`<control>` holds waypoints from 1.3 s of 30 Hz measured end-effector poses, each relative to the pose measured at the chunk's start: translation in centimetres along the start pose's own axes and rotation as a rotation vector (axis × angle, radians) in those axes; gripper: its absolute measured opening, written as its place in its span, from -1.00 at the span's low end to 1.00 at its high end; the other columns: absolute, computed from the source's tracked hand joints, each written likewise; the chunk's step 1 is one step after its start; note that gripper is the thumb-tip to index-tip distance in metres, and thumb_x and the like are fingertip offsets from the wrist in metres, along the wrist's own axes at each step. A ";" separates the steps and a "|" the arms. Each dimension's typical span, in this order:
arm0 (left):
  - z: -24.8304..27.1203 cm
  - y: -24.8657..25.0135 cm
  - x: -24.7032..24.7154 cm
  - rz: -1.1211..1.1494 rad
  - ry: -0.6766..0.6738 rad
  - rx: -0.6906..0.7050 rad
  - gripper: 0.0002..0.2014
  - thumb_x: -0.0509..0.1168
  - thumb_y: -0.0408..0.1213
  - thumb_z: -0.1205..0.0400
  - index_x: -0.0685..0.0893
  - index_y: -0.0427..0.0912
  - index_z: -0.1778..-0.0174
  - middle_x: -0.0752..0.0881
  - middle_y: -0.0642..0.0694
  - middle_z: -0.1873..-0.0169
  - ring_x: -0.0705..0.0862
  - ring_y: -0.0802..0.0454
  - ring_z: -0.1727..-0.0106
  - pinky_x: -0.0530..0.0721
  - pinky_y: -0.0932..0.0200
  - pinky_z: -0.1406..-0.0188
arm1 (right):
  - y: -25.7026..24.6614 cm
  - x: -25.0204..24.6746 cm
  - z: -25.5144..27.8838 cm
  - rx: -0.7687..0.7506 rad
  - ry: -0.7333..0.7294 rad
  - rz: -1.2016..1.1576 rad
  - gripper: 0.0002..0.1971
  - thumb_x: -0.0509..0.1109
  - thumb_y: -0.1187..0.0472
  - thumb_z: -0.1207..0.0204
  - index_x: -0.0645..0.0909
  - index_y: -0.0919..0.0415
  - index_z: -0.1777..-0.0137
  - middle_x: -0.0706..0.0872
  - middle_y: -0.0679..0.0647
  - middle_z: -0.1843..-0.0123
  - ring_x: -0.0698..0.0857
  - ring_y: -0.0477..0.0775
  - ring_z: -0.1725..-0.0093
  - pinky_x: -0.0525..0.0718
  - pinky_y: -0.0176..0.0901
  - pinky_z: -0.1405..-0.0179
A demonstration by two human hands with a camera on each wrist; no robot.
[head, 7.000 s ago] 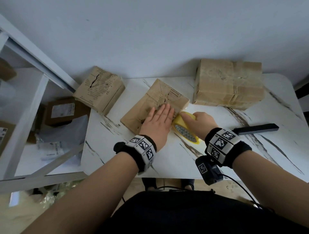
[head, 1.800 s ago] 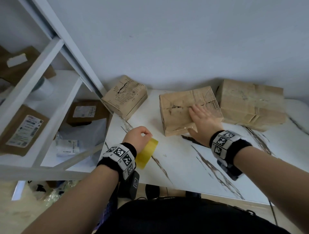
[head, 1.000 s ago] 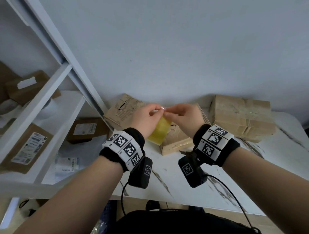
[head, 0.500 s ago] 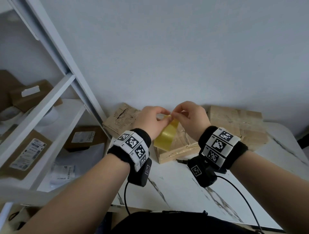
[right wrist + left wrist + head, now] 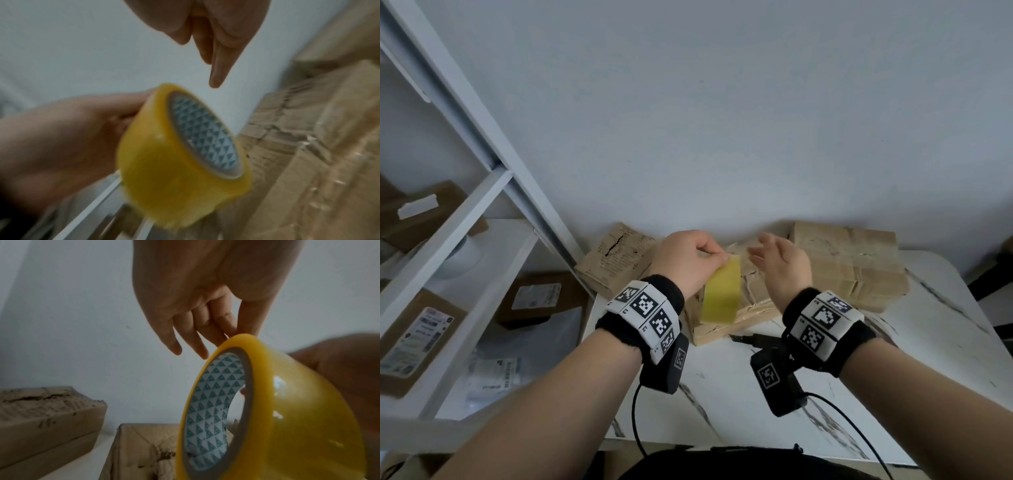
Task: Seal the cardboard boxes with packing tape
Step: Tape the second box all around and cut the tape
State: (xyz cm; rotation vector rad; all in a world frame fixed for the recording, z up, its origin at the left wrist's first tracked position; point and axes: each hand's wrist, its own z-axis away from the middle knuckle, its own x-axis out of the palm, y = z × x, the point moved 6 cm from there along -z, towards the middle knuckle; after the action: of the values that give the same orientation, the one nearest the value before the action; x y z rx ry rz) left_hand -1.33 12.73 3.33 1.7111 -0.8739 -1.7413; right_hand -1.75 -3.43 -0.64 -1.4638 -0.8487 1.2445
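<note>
My left hand [image 5: 714, 258] holds a yellow roll of packing tape [image 5: 722, 291] by its top rim, raised above the middle cardboard box [image 5: 751, 299]. The left wrist view shows its fingers [image 5: 207, 337] reaching down to the roll [image 5: 298, 418]. My right hand [image 5: 762, 248] hovers just right of the roll, fingers straight and blurred, touching nothing. In the right wrist view its fingers [image 5: 214, 78] point down above the roll [image 5: 174, 170]. A torn box [image 5: 616, 260] lies to the left and a larger box [image 5: 849, 263] to the right.
The boxes sit at the back of a white marble table [image 5: 722, 394] against a wall. A black slim tool [image 5: 756, 340] lies on the table in front of the middle box. White shelving [image 5: 465, 246] with parcels stands to the left.
My left hand lifted the roll off the table and both hands met on it. My right hand has since let go and drawn slightly right with fingers spread.
</note>
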 end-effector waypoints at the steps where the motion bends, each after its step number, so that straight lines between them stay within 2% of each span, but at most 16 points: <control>1: 0.1 -0.3 -0.1 0.025 0.012 0.001 -0.80 0.49 -0.22 -0.48 0.66 0.07 0.42 0.68 0.24 0.33 0.69 0.13 0.05 0.60 0.15 -0.15 | 0.8 -0.3 -0.5 -0.011 -0.015 0.151 -0.69 0.12 0.19 -0.69 0.56 0.32 0.21 0.71 0.29 0.11 0.69 0.28 0.04 0.60 0.04 -0.06; 3: 0.0 -0.9 -0.4 0.072 0.038 0.004 -0.77 0.50 -0.24 -0.46 0.65 0.11 0.45 0.70 0.23 0.35 0.70 0.15 0.10 0.63 0.12 -0.14 | 2.8 0.3 -0.8 -0.018 -0.228 0.597 -0.78 0.18 0.15 -0.64 0.58 0.24 0.11 0.66 0.25 0.00 0.60 0.24 -0.06 0.51 -0.10 -0.05; 4: 0.0 -1.2 -0.5 0.080 0.044 0.005 -0.76 0.51 -0.24 -0.46 0.65 0.13 0.46 0.71 0.23 0.35 0.70 0.16 0.11 0.63 0.12 -0.13 | 4.1 0.9 -0.4 -0.019 -0.361 0.781 -0.76 0.25 0.10 -0.59 0.59 0.18 -0.15 0.60 0.23 -0.23 0.53 0.22 -0.26 0.48 -0.07 -0.24; 6: 0.0 -1.4 -0.5 0.089 0.045 0.009 -0.78 0.50 -0.22 -0.46 0.67 0.14 0.44 0.73 0.22 0.32 0.70 0.18 0.10 0.62 0.16 -0.11 | 6.6 1.7 0.3 -0.022 -0.539 1.038 -0.37 0.40 -0.03 -0.47 0.33 -0.03 -0.54 0.26 0.14 -0.59 0.22 0.21 -0.57 0.27 0.03 -0.55; 8: 0.0 -1.6 -0.5 0.105 0.046 0.010 -0.81 0.50 -0.22 -0.47 0.69 0.13 0.41 0.73 0.22 0.29 0.69 0.19 0.09 0.60 0.19 -0.09 | 6.8 1.8 0.8 -0.058 -0.541 1.127 -0.25 0.47 -0.07 -0.41 0.25 -0.09 -0.58 0.09 0.07 -0.67 0.07 0.17 -0.64 0.16 0.07 -0.60; 17: -0.4 -2.1 -1.1 0.119 0.070 0.017 -0.80 0.47 -0.14 -0.50 0.66 0.14 0.42 0.70 0.16 0.33 0.64 0.16 0.23 0.69 0.03 0.02 | 5.2 2.4 2.2 -0.264 -0.404 1.365 -0.66 0.18 0.00 -0.63 0.45 0.03 -0.37 0.56 0.00 -0.37 0.46 0.07 -0.41 0.26 -0.11 -0.36; 19: -0.5 -2.1 -1.1 0.112 0.064 0.022 -0.81 0.46 -0.11 -0.51 0.65 0.15 0.41 0.68 0.21 0.33 0.63 0.21 0.23 0.68 0.05 0.01 | 5.3 2.7 2.7 -0.273 -0.421 1.413 -0.67 0.23 0.01 -0.61 0.49 0.10 -0.31 0.62 0.03 -0.28 0.53 0.08 -0.33 0.29 -0.10 -0.30; 21: -0.6 -2.2 -0.9 0.119 0.052 0.013 -0.82 0.45 -0.09 -0.51 0.66 0.16 0.40 0.68 0.22 0.32 0.64 0.18 0.20 0.68 0.01 -0.03 | 4.6 3.1 3.3 -0.307 -0.404 1.440 -0.66 0.43 -0.04 -0.45 0.61 0.13 -0.12 0.72 0.05 -0.06 0.66 0.09 -0.13 0.32 -0.08 -0.16; 22: -0.7 -2.3 -0.8 0.128 0.049 0.005 -0.83 0.45 -0.08 -0.51 0.66 0.16 0.40 0.68 0.21 0.32 0.65 0.15 0.17 0.68 -0.02 -0.05 | 4.1 3.2 3.5 -0.339 -0.386 1.440 -0.66 0.48 -0.08 -0.38 0.64 0.12 -0.04 0.73 0.06 0.00 0.68 0.10 -0.08 0.33 -0.07 -0.13; 24: -0.9 -2.3 -0.7 0.158 0.044 -0.015 -0.87 0.44 0.00 -0.45 0.68 0.15 0.40 0.70 0.19 0.32 0.68 0.09 0.13 0.69 -0.08 -0.07 | 4.0 3.1 3.9 -0.342 -0.401 1.379 -0.80 0.28 -0.08 -0.54 0.59 0.00 -0.01 0.70 0.02 -0.10 0.63 0.11 -0.18 0.33 -0.08 -0.17; 27: -1.2 -2.0 -0.7 0.198 0.055 -0.027 -0.89 0.39 0.06 -0.37 0.70 0.17 0.41 0.73 0.20 0.31 0.71 0.08 0.11 0.70 -0.07 -0.07 | 2.9 1.6 3.3 -0.181 -0.347 1.171 -0.72 0.03 0.01 -0.64 0.59 -0.01 0.01 0.70 0.04 -0.07 0.63 0.15 -0.14 0.35 -0.11 -0.01; 31: -1.8 -1.4 -1.2 0.325 0.094 -0.017 -0.86 0.47 -0.21 -0.50 0.70 0.10 0.34 0.72 0.16 0.28 0.69 0.12 0.13 0.65 0.18 0.00 | 1.5 0.0 2.2 -0.048 -0.288 0.873 -0.70 0.07 0.11 -0.69 0.58 0.15 0.15 0.68 0.19 0.02 0.64 0.23 -0.04 0.46 -0.12 0.15; 33: -2.0 -1.1 -1.4 0.386 0.091 -0.009 -0.90 0.45 -0.32 -0.53 0.73 -0.02 0.27 0.72 0.11 0.26 0.68 0.16 0.14 0.62 0.27 0.02 | 1.1 -0.9 1.6 0.007 -0.237 0.775 -0.76 0.12 0.21 -0.66 0.61 0.17 -0.14 0.70 0.22 -0.17 0.64 0.23 -0.17 0.54 -0.09 -0.01; 35: -2.0 -0.7 -1.3 0.394 0.077 -0.002 -0.91 0.44 -0.35 -0.53 0.74 -0.07 0.23 0.73 0.10 0.25 0.68 0.19 0.15 0.63 0.31 0.03 | 0.3 -1.3 1.4 -0.016 -0.218 0.584 -0.50 0.26 0.30 -0.54 0.39 0.12 -0.50 0.57 0.13 -0.42 0.55 0.14 -0.37 0.54 -0.07 -0.28; 37: -2.0 -0.5 -0.9 0.399 0.055 -0.001 -0.89 0.43 -0.36 -0.54 0.73 -0.05 0.25 0.73 0.10 0.24 0.68 0.18 0.13 0.64 0.32 0.02 | -1.1 -1.0 1.6 -0.085 -0.286 0.447 -0.27 0.39 0.34 -0.41 0.24 0.05 -0.59 0.48 0.01 -0.49 0.48 0.02 -0.44 0.50 -0.15 -0.29; 39: -1.9 -0.3 -0.6 0.418 0.047 -0.004 -0.85 0.42 -0.37 -0.54 0.71 -0.02 0.28 0.75 0.07 0.21 0.69 0.15 0.09 0.64 0.32 0.00 | -1.9 -0.4 1.7 -0.120 -0.381 0.409 -0.24 0.45 0.35 -0.34 0.30 0.05 -0.55 0.52 -0.04 -0.43 0.51 -0.06 -0.38 0.44 -0.28 -0.21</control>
State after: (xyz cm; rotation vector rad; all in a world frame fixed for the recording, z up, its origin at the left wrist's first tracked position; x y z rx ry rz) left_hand 0.64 13.26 3.55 1.4327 -1.1135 -1.4158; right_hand -3.29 -2.96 1.31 -1.5712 -0.9108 1.8477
